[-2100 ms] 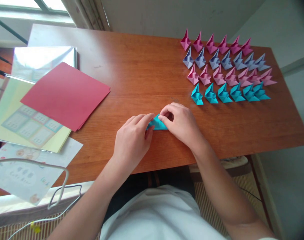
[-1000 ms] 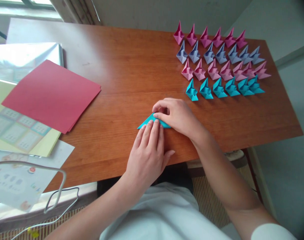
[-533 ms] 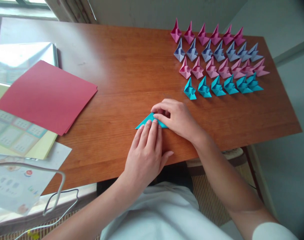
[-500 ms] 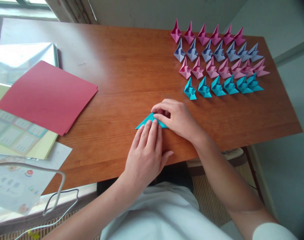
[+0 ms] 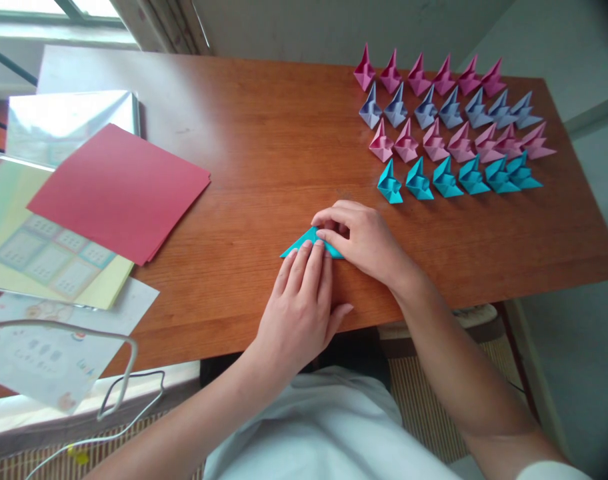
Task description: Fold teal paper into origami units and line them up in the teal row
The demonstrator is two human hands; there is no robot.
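Observation:
A turquoise piece of folded paper [image 5: 304, 239], roughly triangular, lies flat on the wooden table [image 5: 234, 200] near its front edge. My left hand [image 5: 301, 300] rests with fingers stretched out, their tips pressing on the paper's lower edge. From the right, my right hand [image 5: 367, 237] has its thumb and curled fingers pinched at the paper's top and right side. Both hands cover part of the paper, so its folds there are hidden. Beyond my right hand stands a row of folded turquoise paper figures [image 5: 447, 180] with pointed tips.
Behind the turquoise row are rows of pink figures [image 5: 435, 141], lavender figures [image 5: 427, 107] and magenta figures [image 5: 419, 77]. At the left, red paper sheets [image 5: 119, 193] overlap a pale yellow sheet [image 5: 117, 283] and a glossy clear packet [image 5: 74, 123]. A white cable [image 5: 134, 353] hangs at the front left.
The whole view has shifted slightly, so everything sits a little further right. Both hands keep their places on the turquoise paper, with no clear movement against it.

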